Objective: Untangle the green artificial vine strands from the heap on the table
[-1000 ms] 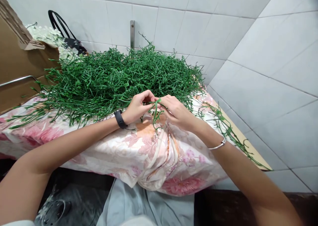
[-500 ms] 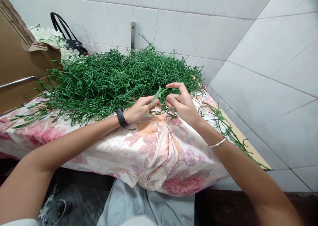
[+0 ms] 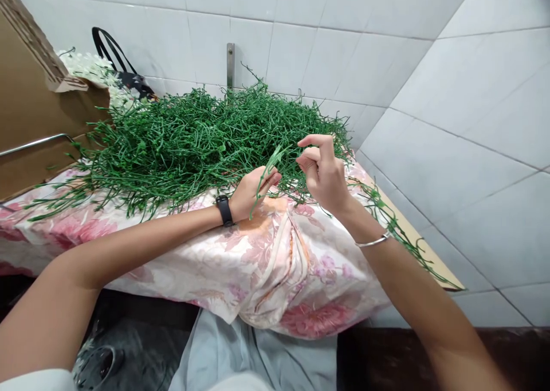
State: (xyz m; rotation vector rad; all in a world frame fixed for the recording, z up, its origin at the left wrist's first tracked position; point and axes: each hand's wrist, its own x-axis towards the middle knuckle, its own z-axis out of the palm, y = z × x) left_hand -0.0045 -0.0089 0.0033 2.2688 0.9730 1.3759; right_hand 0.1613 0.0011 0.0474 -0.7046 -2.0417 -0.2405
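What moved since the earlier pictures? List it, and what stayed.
The right hand let go of the green sprig and moved up and to the right, away from the left hand. The sprig, which hung between both hands, now slants up across the left hand; whether it is gripped is unclear. The green pile and floral cloth stayed put.

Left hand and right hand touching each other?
Apart. The head view shows a clear gap between the left hand and the right hand, with the green stems visible through it.
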